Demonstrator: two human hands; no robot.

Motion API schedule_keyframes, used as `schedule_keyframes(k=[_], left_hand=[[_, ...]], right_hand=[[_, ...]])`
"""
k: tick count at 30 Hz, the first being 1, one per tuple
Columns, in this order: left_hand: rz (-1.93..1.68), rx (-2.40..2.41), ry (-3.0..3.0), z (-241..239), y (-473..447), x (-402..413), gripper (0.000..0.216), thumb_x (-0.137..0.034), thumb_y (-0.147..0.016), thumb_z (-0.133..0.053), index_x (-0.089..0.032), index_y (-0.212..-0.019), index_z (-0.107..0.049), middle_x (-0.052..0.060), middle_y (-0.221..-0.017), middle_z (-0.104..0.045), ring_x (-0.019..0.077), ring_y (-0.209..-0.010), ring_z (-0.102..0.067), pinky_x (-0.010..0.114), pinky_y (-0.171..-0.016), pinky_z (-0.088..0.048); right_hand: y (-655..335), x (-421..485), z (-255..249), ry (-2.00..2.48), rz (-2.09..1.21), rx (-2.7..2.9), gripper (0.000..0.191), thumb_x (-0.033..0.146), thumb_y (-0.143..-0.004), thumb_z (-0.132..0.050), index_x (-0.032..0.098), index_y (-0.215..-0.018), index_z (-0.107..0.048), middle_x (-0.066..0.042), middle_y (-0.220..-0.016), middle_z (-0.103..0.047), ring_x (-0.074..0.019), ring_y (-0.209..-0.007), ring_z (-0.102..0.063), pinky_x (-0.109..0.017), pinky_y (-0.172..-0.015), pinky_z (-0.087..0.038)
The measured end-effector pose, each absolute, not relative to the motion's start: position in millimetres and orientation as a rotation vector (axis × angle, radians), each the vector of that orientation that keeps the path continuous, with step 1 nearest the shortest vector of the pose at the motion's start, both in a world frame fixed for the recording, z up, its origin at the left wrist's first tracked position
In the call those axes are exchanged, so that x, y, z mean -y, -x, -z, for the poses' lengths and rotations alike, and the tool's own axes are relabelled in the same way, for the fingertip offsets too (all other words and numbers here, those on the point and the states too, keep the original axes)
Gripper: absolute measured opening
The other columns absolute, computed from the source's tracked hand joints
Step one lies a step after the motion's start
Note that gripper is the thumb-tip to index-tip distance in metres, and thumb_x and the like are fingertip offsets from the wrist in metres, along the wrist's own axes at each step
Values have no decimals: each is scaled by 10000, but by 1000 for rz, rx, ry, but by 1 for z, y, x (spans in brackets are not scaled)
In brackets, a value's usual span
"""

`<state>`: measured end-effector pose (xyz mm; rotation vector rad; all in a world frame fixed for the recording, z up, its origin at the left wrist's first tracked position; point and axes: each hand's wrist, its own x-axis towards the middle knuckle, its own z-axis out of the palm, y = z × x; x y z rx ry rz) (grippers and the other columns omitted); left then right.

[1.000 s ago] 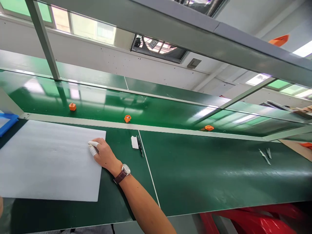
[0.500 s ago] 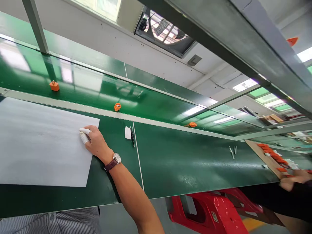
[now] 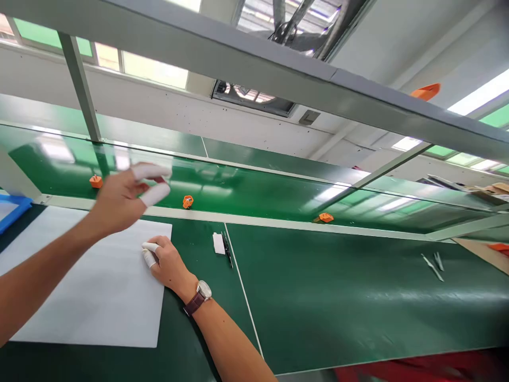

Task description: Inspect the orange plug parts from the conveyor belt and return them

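A flat white sheet (image 3: 91, 297) lies on the green workbench. My left hand (image 3: 123, 199) is raised over its far edge, slightly blurred. White finger covers are on its thumb and index finger, which stand apart with nothing visible between them. On the sheet's right part rests my right hand (image 3: 169, 262), with a watch (image 3: 203, 289) on the wrist. Its covered thumb and index finger are pinched close together, and whatever is between their tips cannot be made out. Just right of this hand lie a small white pad (image 3: 218, 243) and dark slim tweezers (image 3: 227, 249).
Orange sockets (image 3: 188, 201) are spaced along the back strip. Part of a blue-edged tray (image 3: 14, 209) shows at far left. Light-coloured tweezers (image 3: 433, 267) lie far right, near a brown board (image 3: 483, 253). A metal beam (image 3: 254, 63) crosses overhead; a red stool (image 3: 421, 369) shows below the bench.
My left hand has come into view from the left, raised over the sheet. My right hand keeps its pinch on the sheet. The view has shifted, and the other person's hands are out of sight.
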<state>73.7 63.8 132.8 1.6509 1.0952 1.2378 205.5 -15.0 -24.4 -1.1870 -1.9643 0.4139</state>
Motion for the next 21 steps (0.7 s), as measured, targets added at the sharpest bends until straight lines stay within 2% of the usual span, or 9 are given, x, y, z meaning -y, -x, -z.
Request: schedule_keyframes(k=[3,7,10,12,15,19,21], left_hand=[[-728,-1022,-2114,-93,-94,-99,386,-212,-805,-699,-225,-1191,-701,66,-1191,-683,267,-926,-685,430,-895,-552],[-645,-1035,-2176,-30,-125,-148,557,-138,-752,-640,-154,-1309,-623,147,-1312,-634,333,-1123,-637,448,-971,-522],[-640,-1007,-2201,-6,-143,-172,667,-145,-718,-641,-175,-1379,-558,130,-1335,-630,339,-1229,-575,452,-1013,-497],[-651,-969,-2219,-1,-151,-181,645,-153,-711,-641,-197,-1352,-583,106,-1302,-653,330,-1247,-558,452,-1045,-470],[-672,-933,-2233,-2,-157,-184,511,-171,-720,-639,-197,-1229,-669,97,-1219,-676,298,-1148,-611,429,-1038,-469],[-696,-962,-2203,-9,-146,-168,453,-295,-785,-641,-177,-1222,-655,98,-1124,-637,217,-873,-663,369,-840,-561],[-702,-979,-2183,-16,-130,-149,479,-374,-805,-657,-185,-1245,-633,84,-1085,-617,193,-816,-656,347,-777,-573]], right_hand=[[-205,15,24,1182,-382,1985,216,164,-935,-561,184,-1108,-688,-95,-1091,-660,-224,-1021,-599,-383,-952,-533],[-205,15,23,1184,-366,1990,222,123,-906,-574,186,-1083,-693,-88,-1069,-655,-223,-971,-595,-376,-899,-547],[-205,16,22,1200,-365,1985,205,122,-901,-574,172,-1055,-700,-93,-1065,-652,-222,-960,-592,-361,-877,-550],[-205,16,21,1200,-364,1982,199,124,-903,-570,175,-1043,-703,-88,-1061,-652,-219,-956,-590,-353,-875,-549],[-205,16,21,1196,-361,1980,204,125,-910,-563,182,-1045,-705,-81,-1057,-652,-213,-961,-591,-342,-882,-546],[-206,14,22,1195,-360,1982,214,116,-894,-566,162,-1043,-712,-94,-1070,-654,-220,-979,-598,-344,-899,-550],[-206,14,22,1201,-358,1986,210,115,-890,-562,147,-1026,-718,-103,-1080,-659,-230,-984,-598,-359,-905,-555]])
